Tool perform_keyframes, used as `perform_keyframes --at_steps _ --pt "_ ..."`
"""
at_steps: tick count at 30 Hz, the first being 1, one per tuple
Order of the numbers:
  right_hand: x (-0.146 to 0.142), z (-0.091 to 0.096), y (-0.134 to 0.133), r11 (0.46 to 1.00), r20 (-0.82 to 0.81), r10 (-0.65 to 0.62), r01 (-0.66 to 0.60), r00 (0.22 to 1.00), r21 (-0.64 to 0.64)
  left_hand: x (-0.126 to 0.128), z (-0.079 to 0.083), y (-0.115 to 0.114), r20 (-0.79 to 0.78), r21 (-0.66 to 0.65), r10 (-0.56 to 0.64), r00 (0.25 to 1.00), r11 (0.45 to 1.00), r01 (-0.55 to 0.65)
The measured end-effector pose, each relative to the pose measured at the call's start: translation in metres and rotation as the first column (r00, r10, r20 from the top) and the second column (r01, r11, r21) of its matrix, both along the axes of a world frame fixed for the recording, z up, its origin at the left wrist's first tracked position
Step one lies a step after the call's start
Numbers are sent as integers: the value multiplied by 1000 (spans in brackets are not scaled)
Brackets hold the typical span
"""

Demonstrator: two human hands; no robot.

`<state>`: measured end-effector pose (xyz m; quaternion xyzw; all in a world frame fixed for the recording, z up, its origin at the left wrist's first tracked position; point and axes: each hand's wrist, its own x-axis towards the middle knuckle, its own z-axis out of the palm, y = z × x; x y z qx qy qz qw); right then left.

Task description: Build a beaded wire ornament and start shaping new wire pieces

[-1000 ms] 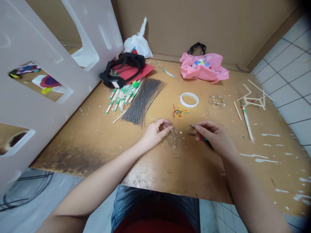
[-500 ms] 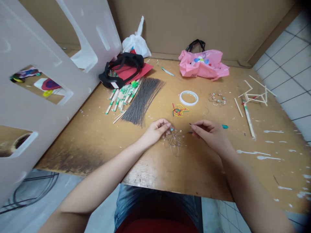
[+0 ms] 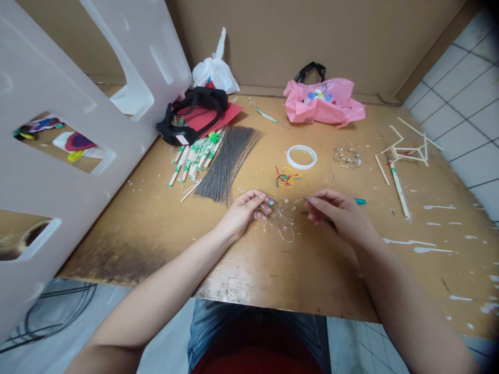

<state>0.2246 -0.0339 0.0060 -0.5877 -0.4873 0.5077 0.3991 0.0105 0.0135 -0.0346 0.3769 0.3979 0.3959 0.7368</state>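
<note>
Left hand (image 3: 245, 210) pinches 1 beaded wire piece (image 3: 281, 214), near edge of surface (image 3: 163, 223). Right hand (image 3: 334, 208), at its 3 o'clock, grips 1 teal-handled tool (image 3: 360, 201). 1 tape ring (image 3: 302, 167) at 1 o'clock, 1 smaller wire loop (image 3: 346, 158) at 2.

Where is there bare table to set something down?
Bare patches: front centre, from the wire tangle to the near table edge; left, between the dark wire bundle and left forearm; a strip between tape ring and pink bag. Crowded: between left hand and right hand, and back left around the wrapped sticks.
</note>
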Motion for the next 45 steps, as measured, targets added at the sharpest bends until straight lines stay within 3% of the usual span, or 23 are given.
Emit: perform_keyframes --at_steps 11,21,25,28,31,34,36,45 --pt "-2 -5 3 972 -48 146 -152 988 -180 -2 2 -1 116 49 1 993 999 -6" --pt "-2 -9 1 991 34 95 -91 995 -99 1 6 -5 1 114 -29 1000 993 29" --pt "-3 -6 -1 996 147 12 -24 989 82 0 7 -6 -47 141 -13 999 990 20" --pt "-7 -4 -5 962 228 -87 22 970 272 1 8 -8 -108 176 -31 994 983 50" --pt "-13 -4 -9 901 389 -64 -115 919 417 2 8 -10 -140 185 -60 988 979 86" --pt "-18 -7 -10 830 530 -12 -287 848 478 3 7 -10 -151 178 -82 985 978 109" --pt "-20 -9 -10 797 573 -12 -338 820 501 4 7 -10 -156 176 -102 983 976 129" --pt "-20 -11 -11 767 695 71 -484 716 420 3 5 -10 -169 186 -120 978 971 151"
